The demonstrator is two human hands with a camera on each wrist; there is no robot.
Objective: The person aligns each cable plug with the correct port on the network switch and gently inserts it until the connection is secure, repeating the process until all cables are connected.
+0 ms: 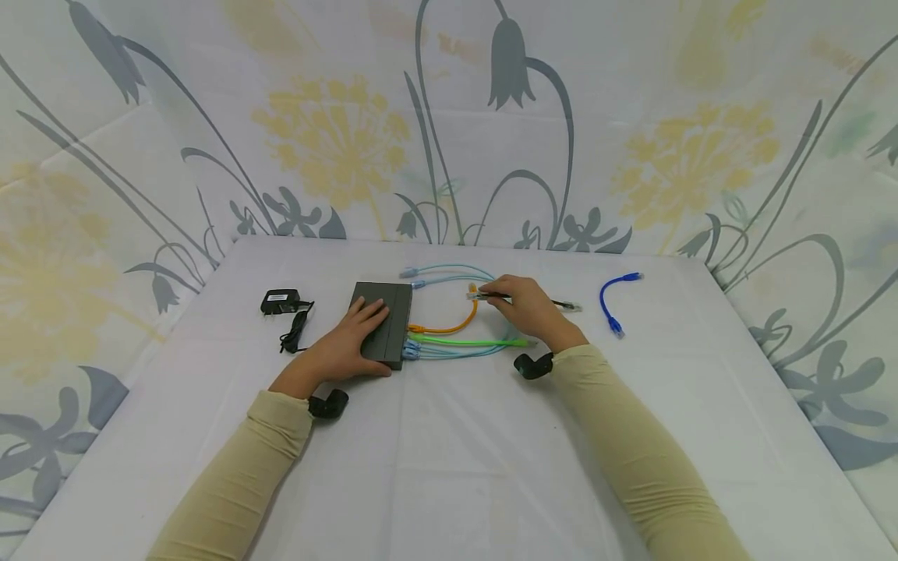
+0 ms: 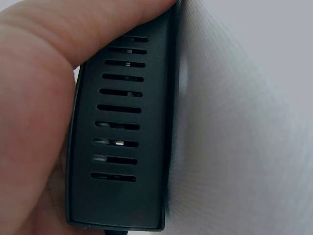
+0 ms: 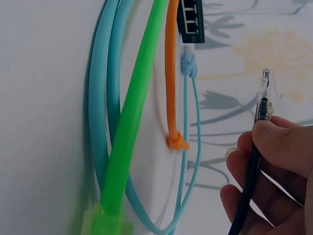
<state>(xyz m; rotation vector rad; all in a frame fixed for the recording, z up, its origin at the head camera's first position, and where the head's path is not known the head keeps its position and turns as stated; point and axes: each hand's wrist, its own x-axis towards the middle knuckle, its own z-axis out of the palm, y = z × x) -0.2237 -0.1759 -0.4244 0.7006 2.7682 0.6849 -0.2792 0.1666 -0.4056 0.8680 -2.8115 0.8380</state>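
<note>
My left hand (image 1: 351, 339) rests on the dark grey network switch (image 1: 393, 315), fingers spread over its top and thumb along the near side. That side's vent slots fill the left wrist view. Between thumb and fingertips, my right hand (image 1: 526, 308) pinches a black network cable (image 3: 249, 176) just behind its clear plug (image 3: 264, 90). The plug points toward the switch, apart from it; free port openings (image 3: 190, 22) show in the right wrist view. An orange cable (image 1: 459, 326), a green cable (image 1: 463, 341) and light blue cables (image 1: 456, 355) run from the switch's right side.
Beyond my right hand lies a short dark blue cable (image 1: 605, 300). A black power adapter (image 1: 281, 301) with its bundled cord (image 1: 295, 331) sits left of the switch. Flower-patterned cloth (image 1: 449, 140) stands behind the white tabletop (image 1: 456, 467).
</note>
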